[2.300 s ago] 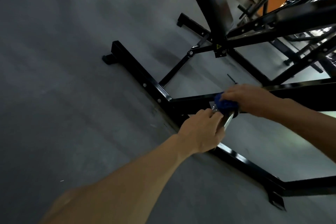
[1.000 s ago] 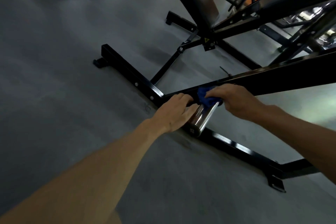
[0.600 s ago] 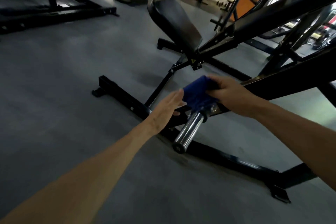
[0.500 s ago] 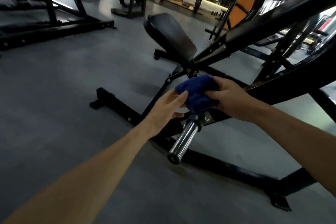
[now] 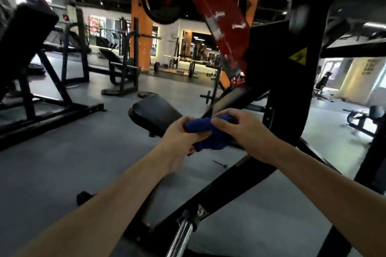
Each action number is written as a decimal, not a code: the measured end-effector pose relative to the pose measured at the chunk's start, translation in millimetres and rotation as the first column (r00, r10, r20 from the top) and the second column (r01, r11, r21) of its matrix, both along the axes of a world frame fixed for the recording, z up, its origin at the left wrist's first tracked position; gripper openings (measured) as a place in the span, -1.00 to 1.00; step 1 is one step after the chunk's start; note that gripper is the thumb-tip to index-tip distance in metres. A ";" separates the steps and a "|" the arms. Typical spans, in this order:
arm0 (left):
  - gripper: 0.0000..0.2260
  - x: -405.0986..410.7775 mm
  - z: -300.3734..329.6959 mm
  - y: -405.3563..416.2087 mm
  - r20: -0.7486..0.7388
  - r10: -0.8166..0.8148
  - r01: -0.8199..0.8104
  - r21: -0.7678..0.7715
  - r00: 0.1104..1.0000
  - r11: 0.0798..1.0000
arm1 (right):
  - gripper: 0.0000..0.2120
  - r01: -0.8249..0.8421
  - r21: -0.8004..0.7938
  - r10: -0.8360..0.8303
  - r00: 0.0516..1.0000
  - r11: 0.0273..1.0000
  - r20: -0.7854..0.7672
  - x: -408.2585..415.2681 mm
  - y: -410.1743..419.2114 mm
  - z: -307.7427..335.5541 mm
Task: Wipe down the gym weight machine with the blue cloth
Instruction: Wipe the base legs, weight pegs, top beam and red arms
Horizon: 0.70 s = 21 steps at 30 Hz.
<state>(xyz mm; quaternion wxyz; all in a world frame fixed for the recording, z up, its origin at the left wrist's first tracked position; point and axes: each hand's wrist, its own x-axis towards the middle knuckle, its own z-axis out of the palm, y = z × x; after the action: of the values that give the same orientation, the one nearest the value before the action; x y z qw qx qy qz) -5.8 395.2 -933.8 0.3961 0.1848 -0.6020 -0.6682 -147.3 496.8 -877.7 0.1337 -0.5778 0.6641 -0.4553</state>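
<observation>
The blue cloth (image 5: pixel 205 132) is bunched up in mid-air between both hands, above the machine's frame. My left hand (image 5: pixel 177 142) grips its left end with curled fingers. My right hand (image 5: pixel 240 131) pinches its upper right part between thumb and fingers. The weight machine is black: an upright post (image 5: pixel 292 69) with a yellow warning sticker, a slanted arm (image 5: pixel 236 181) below my hands, and a chrome weight peg (image 5: pixel 180 236) at the bottom centre. Its black padded seat (image 5: pixel 154 115) lies just behind my hands.
A red lever arm (image 5: pixel 217 12) carrying a weight plate (image 5: pixel 160 0) hangs overhead. Another black machine frame (image 5: pixel 48 110) stands on the left. Benches and racks fill the back of the room. Grey floor (image 5: pixel 73 152) lies open at the left front.
My view has swung up from the floor to the room. Both hands have lifted off the chrome peg, and the left hand has taken hold of the cloth alongside the right.
</observation>
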 end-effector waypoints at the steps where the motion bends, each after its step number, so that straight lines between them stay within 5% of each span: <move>1: -0.73 -2.5 12.4 2.7 -0.013 -0.006 0.006 -0.003 1.000 1.000 | -0.63 -0.003 -0.012 0.003 1.000 1.000 -0.017 -3.9 4.2 11.1; 8: -0.74 -24.4 74.0 18.9 -0.012 -0.102 0.099 -0.121 0.995 0.988 | -0.90 0.017 -0.104 -0.039 0.977 0.994 -0.211 -37.6 41.1 70.0; 14: -0.82 -37.9 138.4 33.3 -0.052 -0.074 0.054 -0.310 0.996 0.949 | -0.78 -0.003 -0.268 -0.071 0.961 0.963 -0.266 -51.4 57.6 124.5; 21: -0.70 -62.5 169.9 34.8 -0.062 -0.030 0.003 -0.397 0.998 0.918 | -0.64 0.025 -0.347 -0.110 0.967 0.938 -0.229 -64.1 58.0 146.4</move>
<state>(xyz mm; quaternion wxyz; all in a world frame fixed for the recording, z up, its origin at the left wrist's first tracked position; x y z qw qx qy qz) -68.3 430.0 -763.9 0.4396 0.0730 -0.7127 -0.5418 -211.3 554.9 -731.3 -0.0672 -0.6205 0.6063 -0.4928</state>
